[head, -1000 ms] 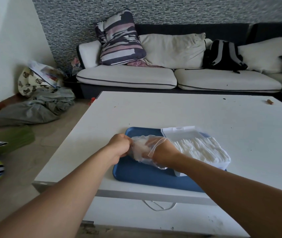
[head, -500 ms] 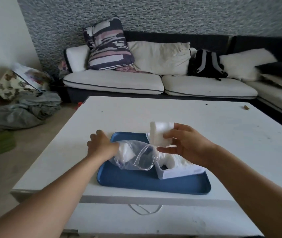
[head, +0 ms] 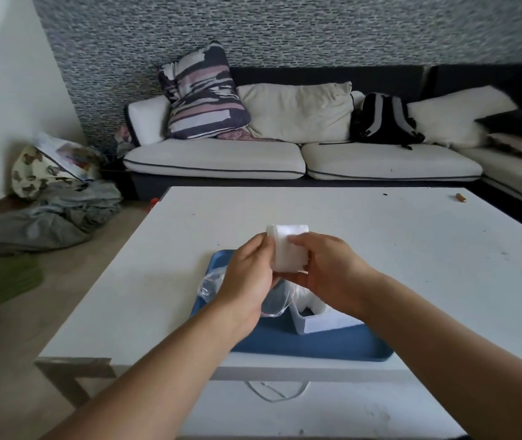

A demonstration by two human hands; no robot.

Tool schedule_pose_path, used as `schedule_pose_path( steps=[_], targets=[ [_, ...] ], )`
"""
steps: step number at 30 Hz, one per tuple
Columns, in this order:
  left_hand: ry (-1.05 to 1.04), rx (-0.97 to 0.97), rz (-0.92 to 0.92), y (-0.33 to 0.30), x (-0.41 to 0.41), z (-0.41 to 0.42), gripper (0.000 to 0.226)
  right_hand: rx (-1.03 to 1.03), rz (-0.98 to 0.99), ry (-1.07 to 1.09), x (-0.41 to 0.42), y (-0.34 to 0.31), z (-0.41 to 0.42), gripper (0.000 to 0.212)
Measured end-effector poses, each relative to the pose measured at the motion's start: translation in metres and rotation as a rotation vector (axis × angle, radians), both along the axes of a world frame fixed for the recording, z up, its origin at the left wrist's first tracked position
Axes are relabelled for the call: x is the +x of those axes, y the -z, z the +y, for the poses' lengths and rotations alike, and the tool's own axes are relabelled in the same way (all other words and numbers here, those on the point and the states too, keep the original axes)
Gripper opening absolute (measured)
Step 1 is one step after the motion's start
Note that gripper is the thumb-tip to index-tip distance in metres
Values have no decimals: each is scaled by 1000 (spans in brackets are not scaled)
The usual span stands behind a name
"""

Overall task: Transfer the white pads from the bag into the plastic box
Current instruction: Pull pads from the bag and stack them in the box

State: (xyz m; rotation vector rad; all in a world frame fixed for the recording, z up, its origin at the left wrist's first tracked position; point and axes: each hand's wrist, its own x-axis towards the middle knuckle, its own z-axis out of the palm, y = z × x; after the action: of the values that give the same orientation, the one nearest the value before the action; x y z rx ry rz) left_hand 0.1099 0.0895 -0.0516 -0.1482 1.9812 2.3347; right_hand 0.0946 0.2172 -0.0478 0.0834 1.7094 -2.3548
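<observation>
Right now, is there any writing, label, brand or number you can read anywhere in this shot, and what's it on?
None can be read.
Stack of white pads, held by both hands: plain.
Plastic box: no label shows.
Printed paper on the floor pile: too blurred to read.

Both our bare forearms reach forward from the lower corners and converge at centre, raised above the tabletop (head: 380,236). Our left hand (head: 248,274), back toward the camera, curls its fingers round the left edge of a stack of white pads (head: 288,249). Our right hand (head: 332,271) mirrors it, thumb on the near face and fingers wrapped round the right side. Each grip closes on the stack; the wrists are nearly straight, and the hands lie just beside each other.
</observation>
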Motion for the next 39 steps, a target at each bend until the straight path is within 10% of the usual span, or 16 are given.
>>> schedule_pose_path(
  steps=[7, 16, 27, 34, 39],
  targets=[
    [-12, 207, -166, -2, 0, 0, 31, 550, 215, 112, 1, 9, -10, 22],
    [50, 486, -316, -4, -6, -10, 45, 387, 140, -18, 8, 11, -27, 69],
    [104, 520, -395, -8, -6, -12, 46, 884, 612, 53, 4, 9, -8, 44],
    [70, 691, -392, -3, -7, -9, 41, 638, 647, 101, 11, 7, -25, 44],
    [50, 583, -351, -6, -8, -7, 25, 1060, 806, 78, 12, 6, -23, 46]
  ],
)
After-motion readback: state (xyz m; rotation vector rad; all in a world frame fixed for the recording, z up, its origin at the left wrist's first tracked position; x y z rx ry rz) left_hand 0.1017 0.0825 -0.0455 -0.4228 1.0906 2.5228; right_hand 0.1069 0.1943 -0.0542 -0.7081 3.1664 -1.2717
